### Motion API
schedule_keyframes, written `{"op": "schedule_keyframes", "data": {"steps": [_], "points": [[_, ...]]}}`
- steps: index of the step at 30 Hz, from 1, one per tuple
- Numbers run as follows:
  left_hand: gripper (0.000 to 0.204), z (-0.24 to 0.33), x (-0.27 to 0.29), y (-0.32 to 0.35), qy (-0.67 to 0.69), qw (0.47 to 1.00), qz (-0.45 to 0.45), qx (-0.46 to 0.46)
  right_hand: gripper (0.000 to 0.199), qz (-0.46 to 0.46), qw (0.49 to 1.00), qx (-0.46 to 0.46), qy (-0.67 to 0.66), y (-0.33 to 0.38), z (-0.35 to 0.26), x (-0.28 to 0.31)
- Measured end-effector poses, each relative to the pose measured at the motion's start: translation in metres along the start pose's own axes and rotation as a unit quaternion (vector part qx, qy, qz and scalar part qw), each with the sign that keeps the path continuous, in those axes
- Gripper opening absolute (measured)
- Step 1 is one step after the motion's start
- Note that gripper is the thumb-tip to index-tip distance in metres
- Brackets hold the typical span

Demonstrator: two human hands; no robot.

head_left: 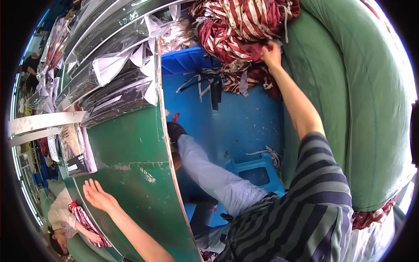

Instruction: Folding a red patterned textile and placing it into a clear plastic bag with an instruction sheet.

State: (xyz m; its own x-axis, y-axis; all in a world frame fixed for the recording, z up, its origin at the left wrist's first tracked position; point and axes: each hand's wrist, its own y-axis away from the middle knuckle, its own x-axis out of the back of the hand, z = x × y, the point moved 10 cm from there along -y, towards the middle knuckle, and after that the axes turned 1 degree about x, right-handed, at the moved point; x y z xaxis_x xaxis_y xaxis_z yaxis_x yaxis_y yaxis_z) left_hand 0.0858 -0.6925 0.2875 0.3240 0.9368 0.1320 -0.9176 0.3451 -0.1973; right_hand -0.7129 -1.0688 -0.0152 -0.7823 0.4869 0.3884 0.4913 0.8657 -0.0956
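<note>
My right hand (273,56) reaches out to the far right, its fingers closed on the edge of a heap of red and cream striped fabric (235,30). Part of the heap hangs down over blue flooring. Over the near left part of a green table (131,142), my left hand (99,196) is held with fingers stretched and nothing in it. Close beyond that hand lies a flat clear plastic package (78,157) with a dark label. Stacks of dark goods in clear plastic bags (120,98) cover the table's far end.
Tall green stuffed sacks (318,87) line my right side. A light blue plastic stool (257,170) stands by my leg. Black and white strips (214,89) trail from the fabric beside a blue bin (183,61). At left, another person (63,214) handles striped fabric across the table.
</note>
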Motion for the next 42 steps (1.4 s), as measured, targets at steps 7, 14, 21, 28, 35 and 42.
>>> {"op": "schedule_keyframes", "data": {"steps": [7, 14, 21, 28, 35, 42], "points": [[0.035, 0.016, 0.144, 0.088, -0.113, 0.989, -0.058, 0.077, 0.061, 0.118, 0.987, 0.047, 0.102, -0.090, -0.047, -0.022], [0.034, -0.005, 0.337, 0.160, -0.122, 0.980, 0.057, 0.145, 0.029, 0.010, 0.945, 0.073, 0.320, -0.101, -0.057, 0.004], [0.032, 0.012, 0.327, 0.208, -0.058, 0.990, 0.100, 0.086, 0.030, -0.137, 0.982, 0.033, -0.124, -0.002, -0.111, -0.030], [0.078, 0.063, 0.066, 0.308, -0.090, 0.934, -0.345, 0.003, 0.025, -0.544, 0.786, 0.141, -0.255, 0.358, -0.313, 0.028], [0.057, 0.044, -0.053, 0.359, -0.110, 0.884, -0.447, -0.077, 0.015, -0.495, 0.710, 0.402, -0.298, 0.498, -0.421, 0.111], [0.036, 0.043, 0.079, 0.240, 0.243, 0.932, -0.245, 0.108, 0.029, -0.233, 0.888, -0.090, -0.386, 0.352, -0.213, 0.090]]}}
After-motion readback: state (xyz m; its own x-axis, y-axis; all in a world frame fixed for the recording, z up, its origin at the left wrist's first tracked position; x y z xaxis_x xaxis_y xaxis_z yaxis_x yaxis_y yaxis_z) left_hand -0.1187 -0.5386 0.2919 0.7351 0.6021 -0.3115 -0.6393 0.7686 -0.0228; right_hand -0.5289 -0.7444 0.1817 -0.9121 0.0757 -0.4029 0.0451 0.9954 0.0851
